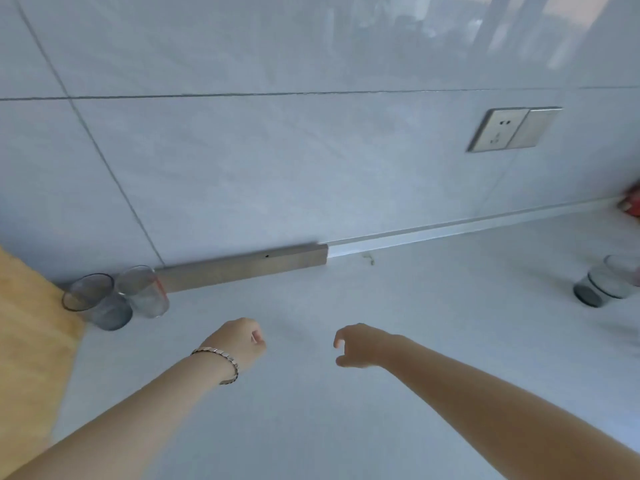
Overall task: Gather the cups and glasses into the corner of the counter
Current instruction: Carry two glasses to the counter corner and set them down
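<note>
Two clear glasses stand side by side in the far left corner of the pale counter point(311, 410): a grey-tinted glass point(95, 301) against the wooden panel, and a glass with red markings point(145, 292) just right of it. A third grey-tinted glass point(602, 284) stands alone at the far right. My left hand point(239, 341), with a bracelet on the wrist, hovers over the counter with its fingers curled in, holding nothing. My right hand point(360, 346) hangs beside it, fingers loosely apart and bare.
A yellow wooden panel point(31, 341) bounds the counter on the left. Grey wall tiles rise behind, with a metal strip point(246, 268) along their base and a socket plate point(512, 128) higher up. Something red point(632, 206) shows at the right edge.
</note>
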The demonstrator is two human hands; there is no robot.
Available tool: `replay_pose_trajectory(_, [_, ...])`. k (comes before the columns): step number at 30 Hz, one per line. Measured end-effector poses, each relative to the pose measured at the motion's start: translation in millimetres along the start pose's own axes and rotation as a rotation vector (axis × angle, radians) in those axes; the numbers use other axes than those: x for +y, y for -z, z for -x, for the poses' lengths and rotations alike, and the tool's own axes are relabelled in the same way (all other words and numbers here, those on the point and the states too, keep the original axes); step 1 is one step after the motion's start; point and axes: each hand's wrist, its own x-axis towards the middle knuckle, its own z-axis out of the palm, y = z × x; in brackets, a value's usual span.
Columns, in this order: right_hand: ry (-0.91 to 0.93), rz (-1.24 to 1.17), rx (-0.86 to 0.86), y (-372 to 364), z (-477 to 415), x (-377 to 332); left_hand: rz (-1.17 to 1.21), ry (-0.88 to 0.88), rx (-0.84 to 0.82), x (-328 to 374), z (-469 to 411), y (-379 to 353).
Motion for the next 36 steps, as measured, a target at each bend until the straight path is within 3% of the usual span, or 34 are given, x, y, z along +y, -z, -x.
replay_pose_trajectory(5, [-0.105, -0.079, 0.050, 9.9, 35.4, 129.0, -0.097, -0.111, -0.151, 119.7, -19.5, -56.5])
replay_pose_trajectory(14, [-0.205, -0.166, 0.124, 42.9, 98.6, 395.8, -0.137, -0.137, -0.198, 336.6, -68.0, -154.7])
replay_pose_trajectory(21, [-0.399, -0.047, 0.490, 76.0, 149.0, 567.5, -0.196, -0.158, -0.246, 448.4, -85.3, -201.1])
replay_pose_trajectory(26, [-0.587, -0.296, 0.315, 60.1, 150.8, 619.9, -0.226, -0.189, -0.282, 491.0, -91.8, -216.1])
replay_pose_trajectory(31, [-0.577, -0.452, 0.509, 34.3, 144.3, 632.3, -0.314, -0.233, -0.292, 534.6, -104.8, -218.8])
replay_pose_trajectory(36, [-0.569, -0.507, 0.536, 27.8, 151.0, 641.6, -0.306, -0.389, -0.021, 629.7, -142.5, -229.3])
